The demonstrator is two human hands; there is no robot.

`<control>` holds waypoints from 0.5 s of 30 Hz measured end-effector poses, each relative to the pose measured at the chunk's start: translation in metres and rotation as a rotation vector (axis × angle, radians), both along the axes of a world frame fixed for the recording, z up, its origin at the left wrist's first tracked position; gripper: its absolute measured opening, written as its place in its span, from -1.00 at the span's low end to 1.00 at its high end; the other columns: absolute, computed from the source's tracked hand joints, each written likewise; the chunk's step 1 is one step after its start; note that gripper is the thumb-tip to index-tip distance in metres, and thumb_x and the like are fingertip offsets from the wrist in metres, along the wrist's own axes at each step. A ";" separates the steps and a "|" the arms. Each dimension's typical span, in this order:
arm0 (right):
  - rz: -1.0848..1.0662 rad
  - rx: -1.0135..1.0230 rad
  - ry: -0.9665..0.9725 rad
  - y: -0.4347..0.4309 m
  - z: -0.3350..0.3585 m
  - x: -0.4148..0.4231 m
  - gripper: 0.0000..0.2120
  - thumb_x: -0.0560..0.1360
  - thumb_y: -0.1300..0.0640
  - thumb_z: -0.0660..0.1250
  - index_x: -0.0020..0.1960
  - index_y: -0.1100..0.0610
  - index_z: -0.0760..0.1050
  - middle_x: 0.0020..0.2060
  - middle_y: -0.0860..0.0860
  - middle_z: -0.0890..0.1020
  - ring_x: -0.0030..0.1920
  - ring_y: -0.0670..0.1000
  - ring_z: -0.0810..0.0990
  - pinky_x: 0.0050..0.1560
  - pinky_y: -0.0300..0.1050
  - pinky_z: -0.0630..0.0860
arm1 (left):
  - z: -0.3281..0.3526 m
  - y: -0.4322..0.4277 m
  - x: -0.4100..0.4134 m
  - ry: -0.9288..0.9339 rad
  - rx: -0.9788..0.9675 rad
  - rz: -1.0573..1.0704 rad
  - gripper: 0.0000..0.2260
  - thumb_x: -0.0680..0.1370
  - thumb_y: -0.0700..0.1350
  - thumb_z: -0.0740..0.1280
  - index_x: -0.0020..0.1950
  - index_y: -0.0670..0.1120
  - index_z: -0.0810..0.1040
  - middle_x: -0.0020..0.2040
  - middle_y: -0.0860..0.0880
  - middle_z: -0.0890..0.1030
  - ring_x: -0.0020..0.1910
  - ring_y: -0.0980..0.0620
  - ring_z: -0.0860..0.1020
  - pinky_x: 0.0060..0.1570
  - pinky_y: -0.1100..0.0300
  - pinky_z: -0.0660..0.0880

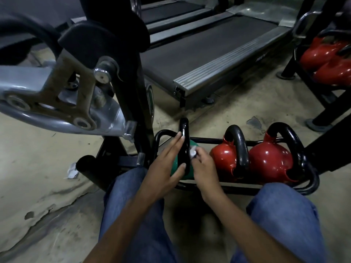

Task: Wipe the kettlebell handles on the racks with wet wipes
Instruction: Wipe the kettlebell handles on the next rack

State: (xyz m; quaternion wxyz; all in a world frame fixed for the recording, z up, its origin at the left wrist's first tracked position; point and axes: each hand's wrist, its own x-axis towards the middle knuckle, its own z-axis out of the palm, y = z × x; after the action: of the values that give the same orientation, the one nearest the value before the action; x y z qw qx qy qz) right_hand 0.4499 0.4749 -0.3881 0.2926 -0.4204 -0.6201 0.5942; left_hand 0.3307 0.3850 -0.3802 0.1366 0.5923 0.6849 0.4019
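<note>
At far left a crumpled white paper scrap lies on the worn beige floor, beside the foot of a grey and black metal exercise machine.

Right of it, a low black tubular steel rack sits on the floor and holds three kettlebells in a row. At its left end is a green round kettlebell, mostly hidden by the hands. Its thick glossy black loop handle stands upright and shines as if wet.

The left hand lies flat against the left side of that handle, fingers straight and thumb spread, gripping nothing.

The right hand has its fingers curled, pinching a small wadded white wet wipe against the right side of the same handle.

Next in the rack come a smaller glossy red kettlebell and a larger red kettlebell, touching each other, both with black loop handles upright.

At far right a second black rack holds more red kettlebells.
</note>
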 end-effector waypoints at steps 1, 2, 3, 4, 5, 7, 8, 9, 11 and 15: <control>-0.008 -0.131 0.063 0.007 0.009 -0.008 -0.74 0.67 0.32 0.15 0.11 0.18 0.61 -0.04 0.12 0.72 -0.05 0.07 0.68 -0.02 -0.10 0.56 | 0.002 0.004 -0.003 0.016 -0.006 -0.001 -0.34 0.62 -0.17 0.37 0.67 -0.02 0.17 0.68 0.11 0.12 0.63 0.21 0.10 0.58 0.23 0.13; -0.040 -0.279 0.144 0.013 0.019 -0.014 -0.69 0.65 0.37 0.12 0.15 0.22 0.63 -0.01 0.17 0.73 -0.05 0.07 0.71 -0.08 -0.17 0.59 | 0.002 0.008 -0.005 0.030 -0.015 0.002 -0.36 0.63 -0.14 0.36 0.67 -0.02 0.18 0.68 0.12 0.13 0.63 0.22 0.10 0.58 0.22 0.14; -0.091 -0.416 0.217 0.017 0.026 -0.020 -0.66 0.63 0.42 0.10 0.16 0.26 0.64 -0.03 0.20 0.73 -0.09 0.06 0.73 -0.17 -0.22 0.61 | 0.003 0.011 -0.007 0.045 -0.024 0.007 -0.37 0.64 -0.10 0.34 0.67 -0.01 0.19 0.68 0.13 0.13 0.63 0.23 0.11 0.58 0.20 0.16; -0.154 -0.513 0.260 0.018 0.031 -0.025 -0.66 0.62 0.44 0.10 0.15 0.30 0.62 -0.07 0.21 0.72 -0.13 0.05 0.72 -0.26 -0.23 0.61 | 0.003 0.013 -0.008 0.055 -0.035 0.013 -0.37 0.63 -0.06 0.33 0.67 0.01 0.19 0.67 0.14 0.13 0.62 0.23 0.11 0.58 0.19 0.17; -0.217 -0.570 0.284 0.017 0.033 -0.029 -0.68 0.62 0.45 0.10 0.16 0.34 0.61 -0.08 0.20 0.70 -0.13 0.06 0.71 -0.28 -0.22 0.62 | 0.005 0.014 -0.009 0.055 -0.045 0.015 -0.37 0.63 -0.04 0.32 0.67 0.02 0.18 0.67 0.15 0.12 0.62 0.24 0.11 0.58 0.18 0.18; -0.315 -0.568 0.290 0.016 0.030 -0.039 -0.74 0.64 0.41 0.16 0.09 0.27 0.62 -0.06 0.18 0.72 -0.04 0.11 0.71 -0.13 -0.17 0.65 | 0.007 0.016 -0.008 0.031 -0.058 0.027 -0.35 0.61 -0.03 0.31 0.68 0.05 0.16 0.67 0.18 0.11 0.62 0.25 0.11 0.57 0.19 0.18; -0.356 -0.524 0.280 0.020 0.026 -0.045 -0.76 0.64 0.37 0.20 0.10 0.24 0.64 -0.04 0.16 0.74 0.00 0.11 0.72 -0.02 -0.11 0.67 | 0.007 0.017 -0.007 0.017 -0.063 0.034 -0.34 0.60 -0.04 0.29 0.68 0.05 0.16 0.67 0.19 0.11 0.62 0.25 0.11 0.57 0.20 0.18; -0.377 -0.460 0.264 0.025 0.025 -0.050 -0.79 0.64 0.32 0.25 0.09 0.19 0.66 -0.04 0.14 0.75 0.03 0.11 0.74 0.07 -0.04 0.68 | 0.007 0.017 -0.007 0.003 -0.065 0.038 -0.34 0.58 -0.07 0.27 0.67 0.04 0.17 0.67 0.18 0.11 0.62 0.25 0.11 0.57 0.20 0.17; -0.376 -0.317 0.214 0.039 0.026 -0.061 -0.84 0.63 0.22 0.33 0.01 0.07 0.68 -0.05 0.08 0.76 0.03 0.08 0.74 0.13 0.04 0.67 | 0.007 0.019 -0.007 -0.022 -0.065 0.043 -0.33 0.54 -0.14 0.23 0.66 0.01 0.20 0.67 0.15 0.14 0.62 0.23 0.12 0.59 0.18 0.16; -0.222 -0.002 -0.032 0.085 0.032 -0.082 -0.83 0.61 0.02 0.38 -0.08 0.08 0.68 -0.17 -0.03 0.72 -0.14 -0.06 0.66 -0.05 -0.13 0.56 | 0.008 0.022 -0.003 0.023 -0.079 0.075 -0.34 0.54 -0.16 0.19 0.67 -0.03 0.20 0.68 0.11 0.14 0.62 0.22 0.11 0.59 0.10 0.18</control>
State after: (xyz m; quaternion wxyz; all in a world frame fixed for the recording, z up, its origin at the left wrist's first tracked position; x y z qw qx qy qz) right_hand 0.3679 0.5595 -0.3559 0.3463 -0.4961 -0.5738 0.5520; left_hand 0.3275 0.4065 -0.3726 0.1368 0.5647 0.7236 0.3726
